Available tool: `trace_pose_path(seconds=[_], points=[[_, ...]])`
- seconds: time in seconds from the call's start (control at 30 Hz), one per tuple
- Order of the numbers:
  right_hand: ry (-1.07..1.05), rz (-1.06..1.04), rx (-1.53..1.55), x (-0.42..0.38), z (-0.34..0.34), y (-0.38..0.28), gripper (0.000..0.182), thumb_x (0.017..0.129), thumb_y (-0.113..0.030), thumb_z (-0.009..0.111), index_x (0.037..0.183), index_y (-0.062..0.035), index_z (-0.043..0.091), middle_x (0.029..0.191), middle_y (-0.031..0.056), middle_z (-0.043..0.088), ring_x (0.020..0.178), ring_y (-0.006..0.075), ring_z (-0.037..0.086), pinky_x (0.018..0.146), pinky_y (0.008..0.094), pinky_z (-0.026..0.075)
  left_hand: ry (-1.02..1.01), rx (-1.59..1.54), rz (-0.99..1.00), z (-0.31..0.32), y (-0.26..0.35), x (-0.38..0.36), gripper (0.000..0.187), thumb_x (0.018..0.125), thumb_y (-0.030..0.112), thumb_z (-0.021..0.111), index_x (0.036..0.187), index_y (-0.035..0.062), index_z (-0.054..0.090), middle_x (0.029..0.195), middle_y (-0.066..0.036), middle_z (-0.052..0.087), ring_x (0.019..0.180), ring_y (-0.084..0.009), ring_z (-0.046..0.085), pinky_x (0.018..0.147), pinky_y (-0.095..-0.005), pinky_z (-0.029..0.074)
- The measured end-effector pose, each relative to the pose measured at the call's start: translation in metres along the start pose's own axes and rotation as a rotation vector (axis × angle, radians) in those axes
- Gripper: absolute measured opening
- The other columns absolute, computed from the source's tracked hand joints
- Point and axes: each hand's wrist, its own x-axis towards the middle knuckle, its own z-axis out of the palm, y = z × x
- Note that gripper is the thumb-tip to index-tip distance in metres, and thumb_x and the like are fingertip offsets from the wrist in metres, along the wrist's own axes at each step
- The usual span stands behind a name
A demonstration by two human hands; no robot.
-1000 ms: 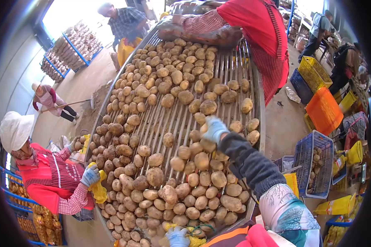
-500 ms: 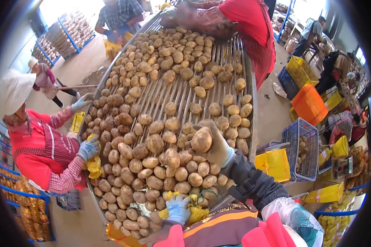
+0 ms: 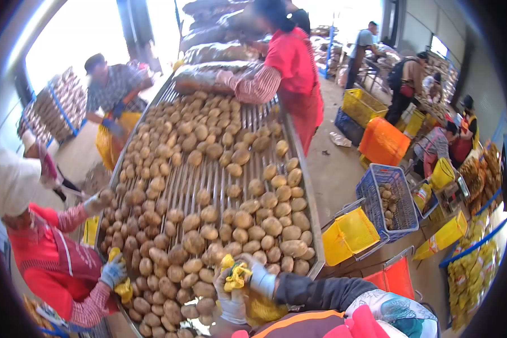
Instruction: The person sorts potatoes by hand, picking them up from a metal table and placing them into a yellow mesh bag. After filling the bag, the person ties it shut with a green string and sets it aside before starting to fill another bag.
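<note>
My left hand (image 3: 232, 304), in a pale glove, grips the bunched mouth of a yellow mesh bag (image 3: 265, 310) at the near edge of the sorting table. My right hand (image 3: 260, 278), gloved and slightly blurred, is curled against the bag's opening from the right. Whatever its fingers hold is hidden there. Potatoes (image 3: 194, 243) cover much of the slatted metal table (image 3: 180, 188) just beyond both hands.
A person in red (image 3: 56, 253) stands at the left side, one glove on a yellow bag. Another person (image 3: 293, 67) leans over a full sack (image 3: 208, 76) at the far end. On the right are a blue crate (image 3: 386, 200) with potatoes and a yellow container (image 3: 350, 236).
My right hand has moved from over the table, where it held a potato, to the bag's mouth. My left hand has raised the bag's mouth. The view has shifted, showing more of the far end.
</note>
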Motion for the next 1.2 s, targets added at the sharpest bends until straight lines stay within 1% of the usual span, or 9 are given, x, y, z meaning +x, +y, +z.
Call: trace_pose_path(seconds=[0.03,0.2,0.6,0.77,0.87,0.93,1.0,1.1,1.2], points=[[0.033,0.409,0.57,0.002,0.011,0.006,0.042,0.079,-0.008,0.068,0.116,-0.0056,0.048,0.108,0.0067,0.059,0.098,0.0159,0.057,0.084,0.0286,0.048,0.046,0.038,0.012,0.006,-0.003,0.001,0.048,0.087,0.029,0.059,0.125,0.0025,0.046,0.125,-0.013,0.044,0.119,-0.0247,0.045,0.099,-0.0354,0.039],[0.096,0.11,-0.246,-0.001,0.016,-0.049,0.045,0.074,-0.016,0.071,0.113,-0.0028,0.052,0.105,0.0118,0.059,0.1,0.0211,0.057,0.089,0.0314,0.045,0.173,0.113,0.004,0.025,-0.004,0.005,0.048,0.092,0.033,0.05,0.129,0.0041,0.042,0.127,-0.011,0.045,0.119,-0.0231,0.046,0.099,-0.0355,0.039],[-0.039,-0.606,-0.484,-0.004,0.003,-0.101,0.046,0.069,-0.023,0.076,0.108,-0.0078,0.058,0.103,0.0127,0.055,0.096,0.0322,0.054,0.085,0.0404,0.044,0.176,-0.042,-0.106,0.021,-0.002,-0.003,0.048,0.094,0.035,0.045,0.131,0.0043,0.038,0.125,-0.01,0.046,0.117,-0.0225,0.048,0.098,-0.0353,0.041],[-0.103,-0.681,-0.443,-0.001,0.006,-0.109,0.045,0.069,-0.021,0.076,0.108,-0.0074,0.057,0.102,0.0128,0.054,0.095,0.0317,0.054,0.083,0.0391,0.045,0.191,-0.159,-0.162,0.015,-0.006,-0.003,0.048,0.095,0.036,0.043,0.131,0.0044,0.037,0.125,-0.01,0.047,0.116,-0.0222,0.048,0.098,-0.0353,0.041],[-0.15,-0.609,-0.309,-0.001,0.008,-0.103,0.042,0.075,-0.022,0.074,0.109,-0.0062,0.056,0.104,0.0104,0.056,0.097,0.0269,0.055,0.083,0.0352,0.046,0.156,-0.249,-0.202,0.003,-0.007,-0.001,0.048,0.096,0.036,0.042,0.132,0.0045,0.036,0.125,-0.01,0.048,0.115,-0.022,0.049,0.098,-0.0352,0.042],[-0.177,-0.189,0.101,-0.004,0.012,-0.094,0.039,0.083,-0.025,0.068,0.112,-0.0045,0.053,0.106,0.0078,0.056,0.095,0.0195,0.056,0.083,0.0316,0.047,0.101,-0.341,-0.239,-0.006,-0.01,0.004,0.049,0.096,0.037,0.041,0.132,0.0045,0.035,0.124,-0.01,0.048,0.115,-0.0219,0.049,0.098,-0.0352,0.042],[-0.187,-0.012,0.284,0.0,0.008,-0.097,0.039,0.085,-0.025,0.066,0.114,-0.0039,0.052,0.105,0.007,0.056,0.092,0.017,0.056,0.082,0.0308,0.048,0.202,-0.893,-0.353,-0.003,-0.005,0.016,0.051,0.096,0.039,0.04,0.133,0.0047,0.034,0.125,-0.009,0.048,0.115,-0.0215,0.049,0.098,-0.0353,0.042],[-0.12,0.249,0.78,0.012,-0.003,-0.11,0.039,0.093,-0.038,0.052,0.112,-0.0041,0.051,0.094,0.0065,0.058,0.084,0.0146,0.057,0.075,0.0308,0.049,0.082,-0.211,-0.093,0.013,0.031,0.018,0.058,0.094,0.051,0.041,0.129,0.0054,0.039,0.124,-0.009,0.048,0.113,-0.0202,0.05,0.097,-0.0364,0.043],[-0.432,0.031,0.887,0.041,-0.034,-0.079,0.044,0.096,-0.047,0.038,0.11,-0.0064,0.05,0.099,0.0091,0.056,0.09,0.0221,0.056,0.084,0.0375,0.045,0.195,-0.244,-0.127,0.018,0.052,0.014,0.062,0.089,0.054,0.05,0.125,0.0039,0.044,0.119,-0.011,0.052,0.105,-0.0215,0.055,0.087,-0.0378,0.05]])
